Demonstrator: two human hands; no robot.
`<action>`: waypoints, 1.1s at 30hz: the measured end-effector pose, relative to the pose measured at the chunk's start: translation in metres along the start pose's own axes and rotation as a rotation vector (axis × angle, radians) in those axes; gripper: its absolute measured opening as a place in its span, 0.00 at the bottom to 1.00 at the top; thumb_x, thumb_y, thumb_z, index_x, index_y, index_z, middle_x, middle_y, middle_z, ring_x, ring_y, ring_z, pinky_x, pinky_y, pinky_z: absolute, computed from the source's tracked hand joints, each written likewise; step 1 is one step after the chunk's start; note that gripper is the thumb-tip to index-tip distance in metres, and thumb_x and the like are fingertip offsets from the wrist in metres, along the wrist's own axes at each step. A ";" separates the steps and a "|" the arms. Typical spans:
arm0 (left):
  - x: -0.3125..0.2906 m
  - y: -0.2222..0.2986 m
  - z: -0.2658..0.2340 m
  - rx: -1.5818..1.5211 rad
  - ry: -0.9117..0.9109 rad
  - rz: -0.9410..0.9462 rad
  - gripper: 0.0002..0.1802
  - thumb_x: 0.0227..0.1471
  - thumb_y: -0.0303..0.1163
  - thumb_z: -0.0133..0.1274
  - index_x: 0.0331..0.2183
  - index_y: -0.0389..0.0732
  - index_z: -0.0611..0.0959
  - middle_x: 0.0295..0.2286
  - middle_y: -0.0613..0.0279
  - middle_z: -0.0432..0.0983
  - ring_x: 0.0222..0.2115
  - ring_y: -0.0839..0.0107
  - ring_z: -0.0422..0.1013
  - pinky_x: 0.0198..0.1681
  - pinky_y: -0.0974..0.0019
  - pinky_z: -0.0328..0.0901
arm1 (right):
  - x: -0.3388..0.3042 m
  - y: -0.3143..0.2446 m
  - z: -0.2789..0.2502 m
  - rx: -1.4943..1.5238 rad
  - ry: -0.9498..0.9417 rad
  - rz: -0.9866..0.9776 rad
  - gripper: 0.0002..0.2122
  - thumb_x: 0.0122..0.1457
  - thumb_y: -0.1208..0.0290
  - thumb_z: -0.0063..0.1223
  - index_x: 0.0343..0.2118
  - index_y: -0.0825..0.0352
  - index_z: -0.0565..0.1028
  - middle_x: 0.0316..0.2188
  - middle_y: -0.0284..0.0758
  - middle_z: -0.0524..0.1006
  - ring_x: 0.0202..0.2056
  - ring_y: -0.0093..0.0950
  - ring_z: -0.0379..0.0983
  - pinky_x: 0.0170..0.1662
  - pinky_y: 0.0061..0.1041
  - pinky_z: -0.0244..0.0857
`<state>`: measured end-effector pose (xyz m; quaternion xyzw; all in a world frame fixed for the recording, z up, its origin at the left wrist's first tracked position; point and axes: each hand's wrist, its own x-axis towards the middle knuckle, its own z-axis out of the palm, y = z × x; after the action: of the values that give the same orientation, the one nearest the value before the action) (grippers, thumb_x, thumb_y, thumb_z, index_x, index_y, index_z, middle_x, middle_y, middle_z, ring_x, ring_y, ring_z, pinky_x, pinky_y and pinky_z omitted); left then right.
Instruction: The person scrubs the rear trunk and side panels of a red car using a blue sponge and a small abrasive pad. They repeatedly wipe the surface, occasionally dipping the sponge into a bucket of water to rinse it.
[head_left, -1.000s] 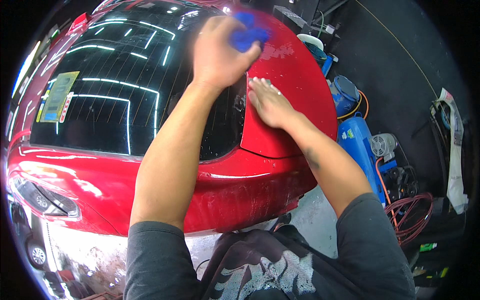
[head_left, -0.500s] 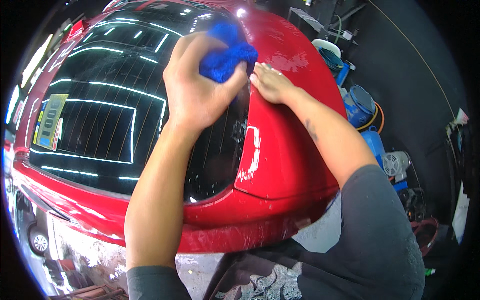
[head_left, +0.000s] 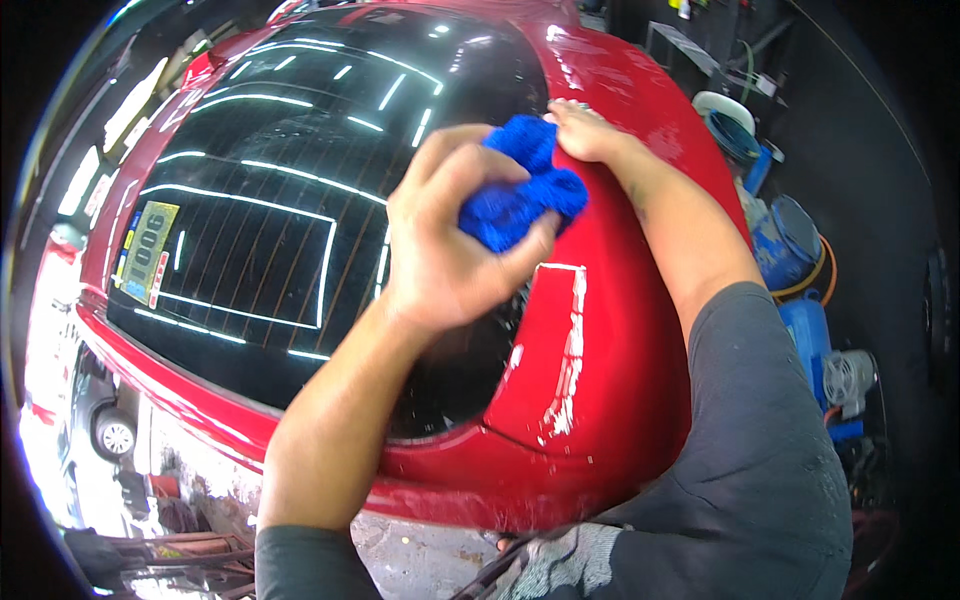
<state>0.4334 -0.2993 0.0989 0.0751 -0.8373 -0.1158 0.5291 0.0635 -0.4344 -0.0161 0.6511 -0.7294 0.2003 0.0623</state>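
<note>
A bunched blue microfibre cloth (head_left: 520,190) is gripped in my left hand (head_left: 445,230), thumb on one side and fingers curled over the other. The cloth sits over the edge where the dark rear window (head_left: 260,180) of a red car meets its painted body. Farther up that edge, my right hand (head_left: 585,130) rests on the red panel (head_left: 630,350) with its fingers stretched toward the glass; part of it is cut off from sight by the cloth. Whitish residue streaks (head_left: 570,390) mark the red paint nearer to me.
A sticker (head_left: 148,250) is on the left of the glass. To the right of the car stand a white bucket (head_left: 722,103), a blue drum (head_left: 787,235) with an orange hose, and a grey motor-like machine (head_left: 848,378). Another car's wheel (head_left: 115,435) shows at the lower left.
My left hand has drawn the cloth nearer along the window edge. My right hand stays on the panel by the glass. The whole view has shifted, with the car appearing farther right and lower.
</note>
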 end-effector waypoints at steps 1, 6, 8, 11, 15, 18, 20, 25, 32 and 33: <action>0.000 0.002 0.003 -0.016 0.007 -0.038 0.20 0.41 0.30 0.76 0.38 0.39 0.86 0.46 0.45 0.82 0.49 0.53 0.80 0.56 0.54 0.73 | -0.023 -0.010 -0.004 -0.014 -0.006 -0.086 0.27 0.77 0.52 0.37 0.66 0.71 0.71 0.67 0.53 0.73 0.69 0.52 0.67 0.72 0.54 0.60; -0.011 0.014 0.012 0.034 0.046 -0.010 0.19 0.42 0.32 0.73 0.37 0.38 0.85 0.42 0.51 0.81 0.44 0.54 0.81 0.52 0.57 0.74 | -0.221 -0.136 -0.049 -0.004 -0.095 -0.185 0.27 0.78 0.56 0.44 0.69 0.75 0.66 0.71 0.58 0.65 0.74 0.55 0.59 0.77 0.50 0.52; -0.017 0.022 0.010 0.000 0.049 -0.027 0.20 0.42 0.37 0.74 0.36 0.38 0.86 0.41 0.50 0.82 0.45 0.52 0.81 0.53 0.55 0.75 | -0.304 -0.205 -0.073 0.038 -0.057 -0.098 0.29 0.80 0.55 0.40 0.71 0.75 0.64 0.73 0.58 0.63 0.76 0.53 0.56 0.78 0.49 0.50; -0.024 0.043 0.001 -0.076 0.103 0.017 0.19 0.41 0.32 0.71 0.32 0.37 0.79 0.36 0.46 0.77 0.40 0.44 0.77 0.47 0.49 0.73 | -0.406 -0.288 -0.095 0.054 -0.126 -0.071 0.30 0.80 0.55 0.38 0.73 0.75 0.62 0.76 0.55 0.60 0.78 0.50 0.53 0.80 0.46 0.46; -0.025 0.051 -0.008 -0.143 0.195 0.070 0.19 0.41 0.30 0.72 0.32 0.37 0.79 0.37 0.47 0.78 0.39 0.45 0.77 0.48 0.50 0.73 | -0.456 -0.334 -0.108 0.126 -0.148 -0.032 0.29 0.80 0.57 0.41 0.74 0.73 0.62 0.76 0.54 0.60 0.79 0.50 0.51 0.80 0.47 0.44; -0.025 0.056 -0.020 -0.179 0.185 0.010 0.19 0.41 0.30 0.72 0.33 0.37 0.79 0.37 0.47 0.78 0.40 0.46 0.78 0.48 0.51 0.73 | -0.431 -0.313 -0.100 0.028 -0.122 -0.057 0.31 0.80 0.53 0.36 0.75 0.74 0.60 0.78 0.52 0.58 0.79 0.48 0.50 0.80 0.46 0.44; -0.025 0.047 -0.013 -0.096 0.169 -0.066 0.21 0.42 0.38 0.74 0.37 0.38 0.86 0.42 0.50 0.82 0.46 0.51 0.81 0.54 0.54 0.74 | -0.390 -0.277 -0.087 0.001 -0.073 -0.019 0.31 0.80 0.53 0.36 0.74 0.74 0.62 0.76 0.53 0.60 0.78 0.49 0.53 0.80 0.46 0.46; -0.008 0.021 -0.021 -0.014 0.198 -0.075 0.19 0.43 0.34 0.74 0.36 0.38 0.84 0.42 0.53 0.81 0.44 0.58 0.80 0.54 0.57 0.73 | -0.234 -0.177 -0.066 -0.026 -0.171 0.038 0.29 0.80 0.54 0.37 0.70 0.75 0.65 0.73 0.55 0.65 0.75 0.50 0.58 0.78 0.48 0.51; 0.007 0.000 -0.010 -0.008 0.112 0.043 0.19 0.36 0.26 0.72 0.35 0.39 0.84 0.45 0.46 0.81 0.46 0.53 0.80 0.53 0.54 0.74 | 0.011 0.004 -0.004 0.009 -0.175 0.041 0.30 0.79 0.52 0.34 0.72 0.71 0.66 0.75 0.52 0.63 0.77 0.47 0.56 0.79 0.47 0.50; 0.009 0.003 -0.013 -0.012 0.064 0.046 0.20 0.35 0.26 0.73 0.35 0.39 0.84 0.45 0.43 0.81 0.46 0.52 0.81 0.52 0.54 0.75 | 0.036 0.009 -0.001 0.023 -0.160 0.066 0.31 0.78 0.52 0.33 0.73 0.71 0.65 0.76 0.52 0.62 0.78 0.46 0.55 0.79 0.46 0.49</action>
<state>0.4413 -0.2997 0.1126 0.0561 -0.8206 -0.1061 0.5587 0.0499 -0.4664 -0.0047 0.6415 -0.7506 0.1582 -0.0102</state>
